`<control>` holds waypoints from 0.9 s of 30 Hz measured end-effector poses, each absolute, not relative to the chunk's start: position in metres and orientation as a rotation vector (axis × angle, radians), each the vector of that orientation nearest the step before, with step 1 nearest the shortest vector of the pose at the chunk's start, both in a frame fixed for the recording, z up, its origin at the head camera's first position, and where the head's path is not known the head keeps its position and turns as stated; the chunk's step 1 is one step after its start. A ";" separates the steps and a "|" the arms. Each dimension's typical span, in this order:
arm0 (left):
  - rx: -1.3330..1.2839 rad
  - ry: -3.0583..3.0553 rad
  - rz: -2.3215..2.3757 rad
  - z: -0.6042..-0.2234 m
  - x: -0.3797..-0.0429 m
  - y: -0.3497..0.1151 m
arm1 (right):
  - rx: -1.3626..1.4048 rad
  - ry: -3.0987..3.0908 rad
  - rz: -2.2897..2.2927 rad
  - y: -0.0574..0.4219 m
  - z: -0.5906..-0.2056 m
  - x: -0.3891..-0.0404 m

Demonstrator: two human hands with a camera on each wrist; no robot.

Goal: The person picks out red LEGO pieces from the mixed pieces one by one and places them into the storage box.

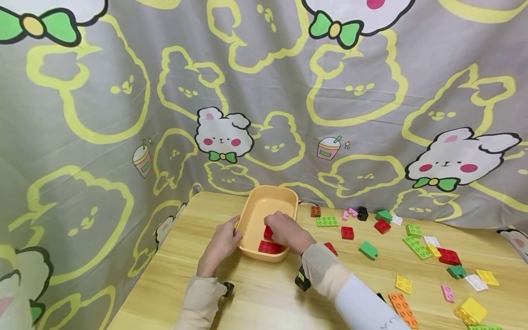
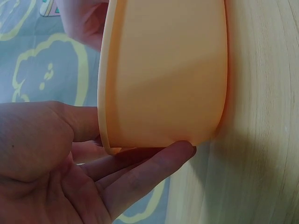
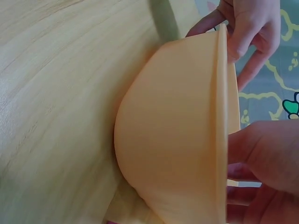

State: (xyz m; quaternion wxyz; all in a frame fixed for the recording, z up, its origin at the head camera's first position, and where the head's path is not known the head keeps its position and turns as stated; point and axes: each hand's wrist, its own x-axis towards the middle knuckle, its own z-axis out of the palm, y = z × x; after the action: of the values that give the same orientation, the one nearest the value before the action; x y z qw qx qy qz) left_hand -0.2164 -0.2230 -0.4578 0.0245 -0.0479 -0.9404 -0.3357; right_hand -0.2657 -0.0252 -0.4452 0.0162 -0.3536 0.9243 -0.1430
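A light-orange plastic tub (image 1: 268,206) rests on the table near the fabric. My left hand (image 1: 222,242) grips its left rim; in the left wrist view the thumb hooks over the rim of the tub (image 2: 168,74) and the fingers lie along the outside wall. Inside the tub, my right hand (image 1: 284,230) holds a red toy brick (image 1: 268,233), partly covered by the fingers. Another red brick (image 1: 270,247) lies at the tub's near end, studs up. In the right wrist view, the tub wall (image 3: 173,116) hides the right fingertips and the bricks.
Many loose bricks spread over the table's right side, among them a lime brick (image 1: 327,222), a red brick (image 1: 347,233), a green brick (image 1: 369,250) and an orange brick (image 1: 402,309). Another red brick (image 1: 331,248) lies beside the right sleeve. Patterned fabric (image 1: 264,91) hangs behind the table (image 1: 264,293).
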 end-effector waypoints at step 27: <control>-0.156 -2.897 -1.039 -0.460 -0.218 -0.225 | -1.077 2.888 -0.676 0.005 -0.405 -0.252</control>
State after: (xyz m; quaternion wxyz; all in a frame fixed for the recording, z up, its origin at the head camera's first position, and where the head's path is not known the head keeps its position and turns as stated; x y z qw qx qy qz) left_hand -0.2178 -0.2247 -0.4600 0.0299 -0.0506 -0.9396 -0.3371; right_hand -0.2517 0.0050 -0.4047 -0.0071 -0.3411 0.9153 -0.2141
